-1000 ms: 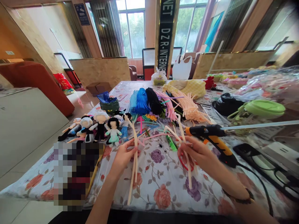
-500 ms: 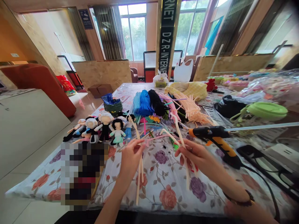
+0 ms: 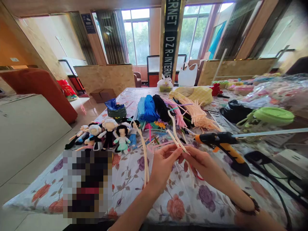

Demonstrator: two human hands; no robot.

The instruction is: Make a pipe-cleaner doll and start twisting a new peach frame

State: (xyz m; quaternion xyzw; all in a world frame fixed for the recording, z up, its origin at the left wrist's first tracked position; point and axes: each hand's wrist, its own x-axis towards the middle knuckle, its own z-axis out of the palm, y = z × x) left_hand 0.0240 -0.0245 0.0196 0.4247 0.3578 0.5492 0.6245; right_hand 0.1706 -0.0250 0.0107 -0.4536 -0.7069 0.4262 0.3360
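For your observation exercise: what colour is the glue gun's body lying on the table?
Black with orange trim, seen in the head view: glue gun.

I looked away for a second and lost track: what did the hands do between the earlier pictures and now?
The left hand moved right with its cream pipe cleaners until its fingers met the right hand, which holds its own cream stems. Both grips stayed closed. The glue gun and dolls lie as before.
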